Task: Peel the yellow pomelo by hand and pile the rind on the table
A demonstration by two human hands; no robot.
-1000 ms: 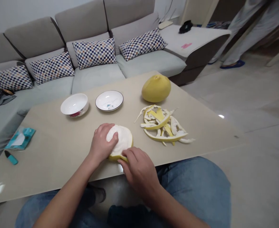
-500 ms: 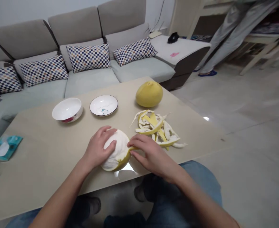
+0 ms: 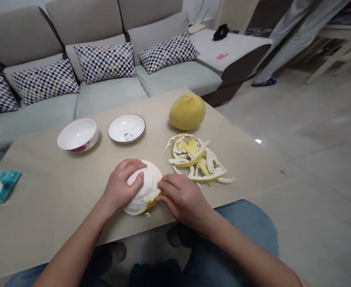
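A partly peeled pomelo (image 3: 147, 187) rests near the table's front edge. White pith covers its top, and yellow rind remains along its lower right side. My left hand (image 3: 121, 184) grips it from the left, fingers curved over the pith. At the right edge, my right hand (image 3: 184, 197) is closed in a pinch on the rind; the fingers hide most of what lies between them. Just beyond the right hand lies a pile of peel strips (image 3: 215, 172), yellow outside and white inside. Behind the pile stands a whole yellow pomelo (image 3: 187, 113).
A white bowl (image 3: 78, 133) and a dark-rimmed plate (image 3: 127, 127) stand on the table (image 3: 55, 191). A teal tissue pack (image 3: 9, 183) lies at the left. Beyond is a grey sofa (image 3: 109, 93) with checked cushions. A person's legs (image 3: 295, 44) show at the upper right.
The right hand's fingers have closed in against the pomelo's edge, where a short yellow strip showed between them before. The left hand keeps its hold. The view has shifted slightly.
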